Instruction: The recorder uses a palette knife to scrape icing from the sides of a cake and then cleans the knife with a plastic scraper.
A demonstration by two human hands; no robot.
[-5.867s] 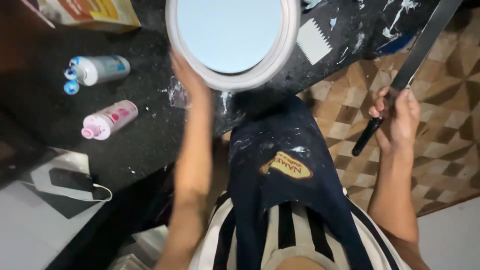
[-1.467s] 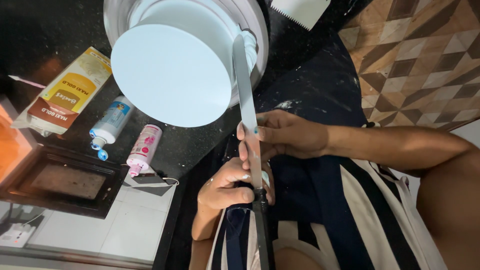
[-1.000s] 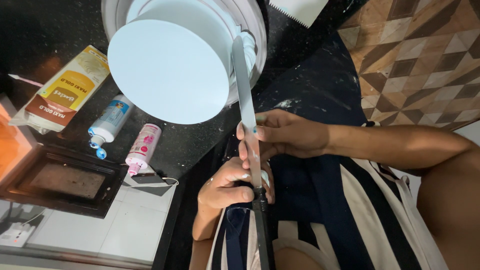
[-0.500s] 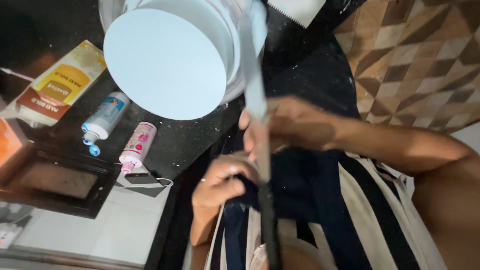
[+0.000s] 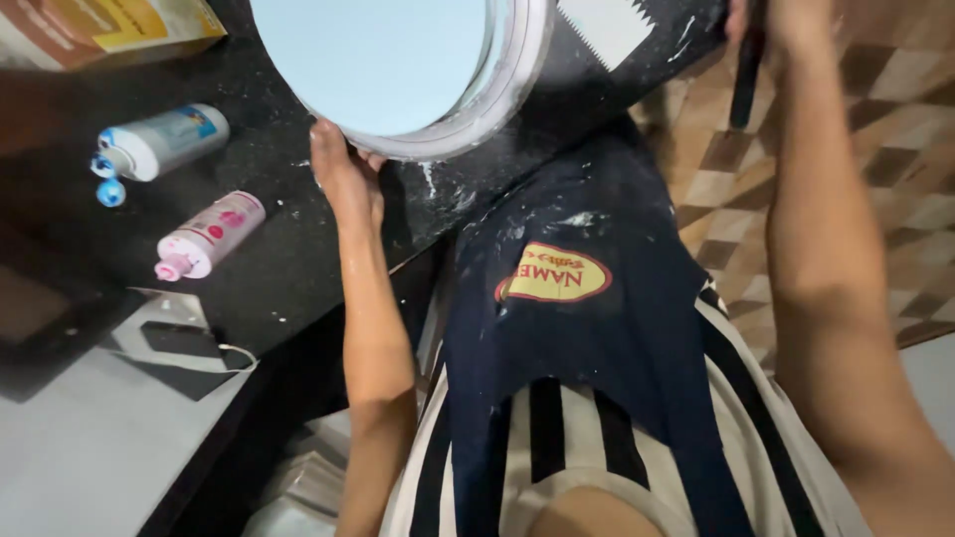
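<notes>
while my left hand (image 5: 343,174) grips the round white turntable's (image 5: 512,85) rim, arm outstretched, my raised right hand (image 5: 791,20) clasps a dark handle (image 5: 744,85).

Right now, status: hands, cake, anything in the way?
Left hand at turntable rim, under the pale blue cake. Right hand gripping dark handle, raised clear of cake. Two bottles lie left on the counter, apart.
</notes>
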